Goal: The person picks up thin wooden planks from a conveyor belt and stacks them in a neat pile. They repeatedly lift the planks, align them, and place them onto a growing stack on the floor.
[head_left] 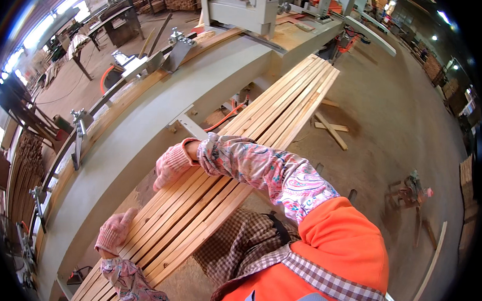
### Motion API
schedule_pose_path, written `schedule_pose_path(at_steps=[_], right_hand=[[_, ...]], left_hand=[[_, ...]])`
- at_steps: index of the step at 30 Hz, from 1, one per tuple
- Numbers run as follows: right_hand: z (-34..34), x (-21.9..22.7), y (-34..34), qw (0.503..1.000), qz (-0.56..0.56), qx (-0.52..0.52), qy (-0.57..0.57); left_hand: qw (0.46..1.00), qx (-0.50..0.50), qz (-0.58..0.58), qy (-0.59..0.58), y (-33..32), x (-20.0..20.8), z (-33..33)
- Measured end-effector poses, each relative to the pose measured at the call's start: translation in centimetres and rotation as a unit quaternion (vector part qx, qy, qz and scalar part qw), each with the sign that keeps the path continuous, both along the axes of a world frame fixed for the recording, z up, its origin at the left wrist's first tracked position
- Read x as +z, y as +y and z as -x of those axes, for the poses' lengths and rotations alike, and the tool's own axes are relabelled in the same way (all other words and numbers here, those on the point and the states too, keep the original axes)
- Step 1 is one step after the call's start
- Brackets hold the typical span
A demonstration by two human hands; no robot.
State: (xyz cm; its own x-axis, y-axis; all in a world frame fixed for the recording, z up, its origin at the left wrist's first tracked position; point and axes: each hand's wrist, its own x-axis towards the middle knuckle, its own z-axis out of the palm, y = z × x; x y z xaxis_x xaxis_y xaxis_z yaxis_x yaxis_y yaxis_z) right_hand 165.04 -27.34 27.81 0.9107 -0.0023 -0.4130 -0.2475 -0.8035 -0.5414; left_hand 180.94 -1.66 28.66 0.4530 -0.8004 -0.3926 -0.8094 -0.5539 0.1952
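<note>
A long bundle of pale wooden strips (293,102) lies side by side in front of me, running from the lower left to the upper right. My left hand (115,232), in a pink knit glove, is closed at the bundle's far edge, its thumb lying toward the strips. Farther up the same edge my right hand (172,165), gloved alike, curls its fingers over the outermost strip. Both hands' fingertips are partly hidden. Patterned sleeves cover my forearms, and the right one crosses above the bundle.
Beyond the bundle runs a long grey machine beam (130,130) with metal clamps (80,131) along a wooden strip. A white machine housing (240,15) stands at the top. Loose wood offcuts (332,130) and a small metal stand (409,193) are on the floor at right.
</note>
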Motion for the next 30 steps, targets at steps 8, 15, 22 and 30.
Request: schedule_pose_path(at_steps=[8,15,22,30], right_hand=[[0.6,1.2,0.1,0.998,0.029,-0.049,-0.01],[-0.9,-0.4,-0.6,0.998,-0.001,-0.054,-0.013],[-1.4,-2.0,-0.6,0.997,-0.023,-0.056,-0.051],[-0.8,-1.7,-0.7,0.996,-0.058,-0.007,-0.063]], left_hand=[[0.996,0.075,-0.046,0.015,-2.7,2.6,2.4],[0.997,0.078,0.017,0.021,-1.8,1.2,1.1],[0.989,0.131,-0.016,0.06,-2.7,-1.5,-1.2],[0.996,0.083,-0.002,-0.027,-3.5,-1.8,-0.5]])
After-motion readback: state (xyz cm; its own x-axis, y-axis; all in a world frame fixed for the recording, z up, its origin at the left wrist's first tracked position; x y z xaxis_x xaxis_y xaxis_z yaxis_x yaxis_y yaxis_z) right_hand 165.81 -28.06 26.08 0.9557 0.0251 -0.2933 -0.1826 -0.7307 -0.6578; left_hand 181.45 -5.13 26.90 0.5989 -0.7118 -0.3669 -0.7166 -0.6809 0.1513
